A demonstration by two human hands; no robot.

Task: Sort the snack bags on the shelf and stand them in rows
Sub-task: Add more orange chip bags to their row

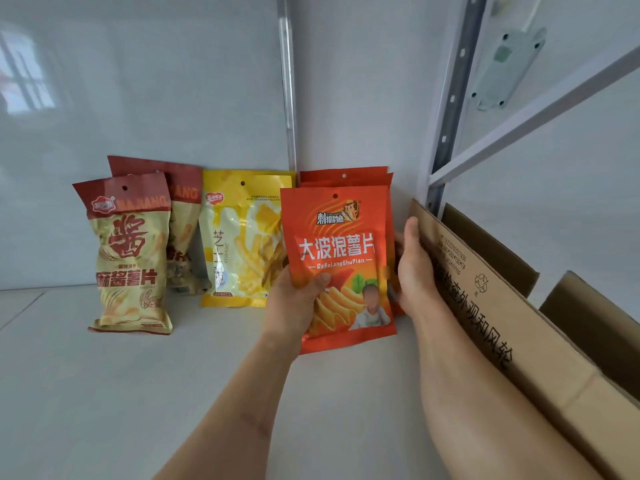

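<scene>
My left hand (294, 303) grips the front orange chip bag (337, 237) at its lower left corner, thumb on its face, and the bag stands upright on the white shelf (173, 393). Two more orange bags (346, 176) stand behind it against the back wall. My right hand (414, 268) reaches in beside the orange bags' right edge, its fingers hidden behind them. To the left stand a yellow cheese-stick bag (239, 237) and two beige bags with dark red tops, one in front (130, 258) and one behind (183, 202).
An open cardboard box (485, 306) sits at the right, its flap right beside my right forearm. A metal shelf upright (450, 109) and a slanted shelf beam (536, 112) rise behind it. The shelf surface stretches out in front and to the left.
</scene>
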